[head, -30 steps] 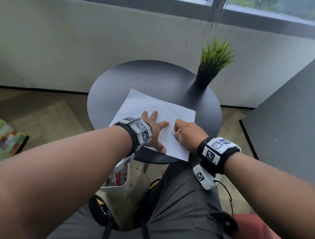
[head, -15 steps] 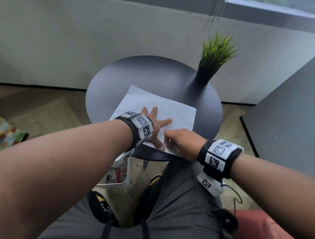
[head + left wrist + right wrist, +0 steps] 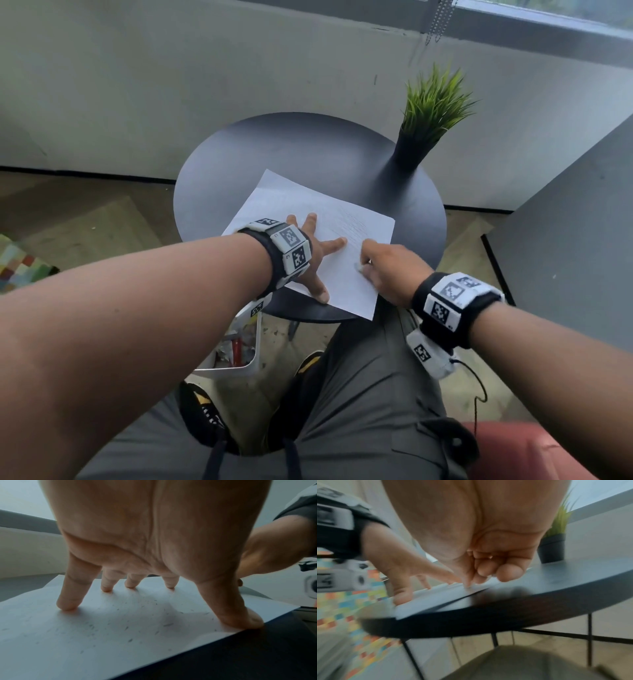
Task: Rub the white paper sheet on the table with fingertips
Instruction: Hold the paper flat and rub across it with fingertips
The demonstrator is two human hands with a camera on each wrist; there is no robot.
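A white paper sheet (image 3: 329, 219) lies tilted on the round black table (image 3: 291, 154), its near corner past the table's edge. My left hand (image 3: 318, 246) is spread on the sheet's near left part. In the left wrist view its straight fingertips (image 3: 67, 605) and thumb press the sheet (image 3: 120, 635), which carries small grey specks. My right hand (image 3: 380, 267) is curled at the sheet's right side. In the right wrist view the right hand (image 3: 488, 568) has thumb and forefinger tips together, touching the sheet (image 3: 436, 596). I see nothing held in it.
A potted green plant (image 3: 431, 113) stands at the table's far right. A grey cabinet (image 3: 565, 222) is close on the right, and a wall lies behind the table. A white bin (image 3: 236, 353) sits under the table's near left, by my knees.
My right hand slid toward me along the sheet, then back away and to the right. The left hand stayed spread in place and the sheet has not shifted.
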